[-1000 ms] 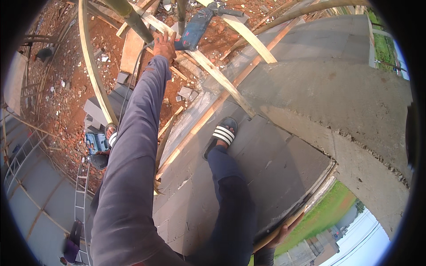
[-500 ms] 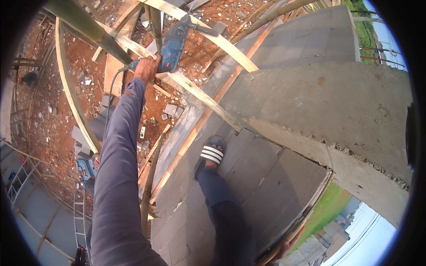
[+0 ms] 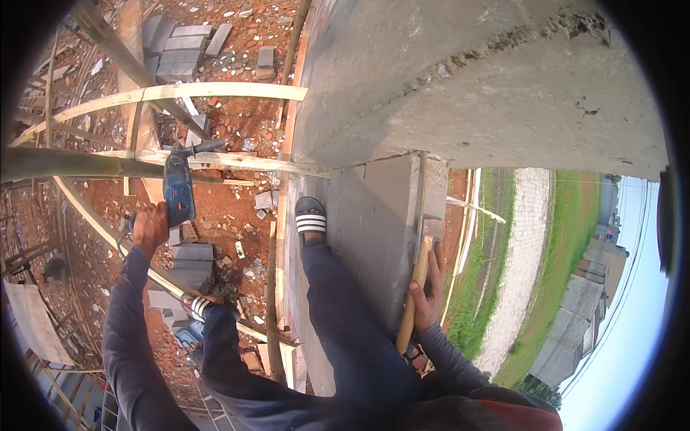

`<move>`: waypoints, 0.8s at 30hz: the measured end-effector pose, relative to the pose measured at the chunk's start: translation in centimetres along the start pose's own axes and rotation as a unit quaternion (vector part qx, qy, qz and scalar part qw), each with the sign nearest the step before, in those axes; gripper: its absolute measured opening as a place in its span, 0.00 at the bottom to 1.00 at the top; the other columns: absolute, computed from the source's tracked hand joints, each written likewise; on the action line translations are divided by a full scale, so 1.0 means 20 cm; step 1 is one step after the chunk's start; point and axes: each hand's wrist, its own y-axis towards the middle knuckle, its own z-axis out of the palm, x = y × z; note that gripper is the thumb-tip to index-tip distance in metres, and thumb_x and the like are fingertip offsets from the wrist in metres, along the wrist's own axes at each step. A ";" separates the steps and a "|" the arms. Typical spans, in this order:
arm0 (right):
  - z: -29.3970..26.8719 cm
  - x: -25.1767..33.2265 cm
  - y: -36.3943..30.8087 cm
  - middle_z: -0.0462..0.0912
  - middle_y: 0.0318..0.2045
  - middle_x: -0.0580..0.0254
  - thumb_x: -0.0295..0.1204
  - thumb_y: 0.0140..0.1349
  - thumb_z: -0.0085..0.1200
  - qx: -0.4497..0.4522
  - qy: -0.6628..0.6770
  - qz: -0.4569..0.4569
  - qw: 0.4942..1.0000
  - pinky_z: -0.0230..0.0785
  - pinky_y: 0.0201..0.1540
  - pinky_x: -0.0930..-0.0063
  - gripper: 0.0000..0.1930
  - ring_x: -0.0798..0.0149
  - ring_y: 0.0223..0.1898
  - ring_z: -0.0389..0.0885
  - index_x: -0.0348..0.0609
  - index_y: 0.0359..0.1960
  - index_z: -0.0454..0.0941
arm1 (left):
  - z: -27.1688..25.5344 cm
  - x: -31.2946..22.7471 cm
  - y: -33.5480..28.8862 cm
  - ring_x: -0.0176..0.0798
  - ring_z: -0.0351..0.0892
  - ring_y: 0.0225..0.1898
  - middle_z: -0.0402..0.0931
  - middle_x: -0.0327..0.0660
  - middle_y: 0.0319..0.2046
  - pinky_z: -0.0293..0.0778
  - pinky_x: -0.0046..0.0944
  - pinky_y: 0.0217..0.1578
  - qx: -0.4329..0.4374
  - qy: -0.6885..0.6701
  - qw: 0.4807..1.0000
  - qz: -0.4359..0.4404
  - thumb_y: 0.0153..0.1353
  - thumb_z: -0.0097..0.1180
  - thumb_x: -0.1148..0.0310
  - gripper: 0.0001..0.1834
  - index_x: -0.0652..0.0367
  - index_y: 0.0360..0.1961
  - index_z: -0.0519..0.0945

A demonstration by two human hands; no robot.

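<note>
Out to the left, my left hand (image 3: 151,226) is closed on the rear grip of a blue rotary hammer drill (image 3: 178,188). The drill points away from me, near crossing bamboo poles, its black side handle sticking out to the right. My right hand (image 3: 429,291) is at the right edge of the grey block wall (image 3: 374,215). Its thumb lies over the wooden handle of a hammer (image 3: 411,309), and its fingers stretch along the other side. The hammer's grey head is near the wall's concrete end.
My striped sandals stand apart, one on the wall (image 3: 310,215), one on a pale bamboo strip (image 3: 198,305). A concrete beam (image 3: 474,93) crosses ahead. Below left lie red rubble and stacked grey blocks (image 3: 183,54). Grass (image 3: 575,273) lies far below on the right.
The view has swung right, bringing my right hand and the hammer fully into sight. The drill, still in my left hand, now appears lower and farther left. My second foot now shows.
</note>
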 end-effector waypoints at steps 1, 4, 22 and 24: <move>-0.02 -0.01 -0.02 0.52 0.74 0.44 0.45 0.61 0.57 -0.004 0.007 0.008 1.000 0.40 0.75 0.51 0.38 0.44 0.76 0.46 0.40 0.70 0.63 | -0.20 -0.05 -0.16 0.52 0.83 0.40 0.80 0.50 0.34 0.76 0.46 0.41 0.030 -0.009 0.999 0.020 0.52 0.60 0.66 0.18 0.60 0.44 0.74; -0.04 -0.02 -0.05 0.53 0.74 0.45 0.39 0.60 0.58 -0.011 0.039 0.008 0.999 0.43 0.74 0.52 0.35 0.45 0.76 0.49 0.40 0.69 0.65 | -0.41 -0.02 -0.60 0.52 0.84 0.43 0.81 0.52 0.39 0.80 0.47 0.44 0.133 0.007 0.990 0.039 0.54 0.61 0.62 0.22 0.62 0.47 0.73; -0.03 -0.18 -0.07 0.69 0.65 0.47 0.31 0.53 0.64 -0.069 0.187 -0.041 0.979 0.58 0.70 0.61 0.32 0.49 0.68 0.66 0.33 0.60 0.71 | -2.02 -0.68 -2.40 0.54 0.83 0.30 0.77 0.49 0.32 0.80 0.50 0.34 0.062 0.038 0.997 -0.033 0.42 0.71 0.60 0.30 0.59 0.46 0.75; -0.08 -0.20 -0.07 0.74 0.61 0.46 0.28 0.53 0.63 -0.082 0.206 -0.046 0.974 0.60 0.68 0.63 0.31 0.51 0.65 0.70 0.31 0.60 0.72 | -2.08 -0.75 -2.44 0.54 0.82 0.29 0.76 0.48 0.30 0.79 0.50 0.32 0.016 0.052 0.998 -0.014 0.41 0.71 0.61 0.28 0.58 0.44 0.75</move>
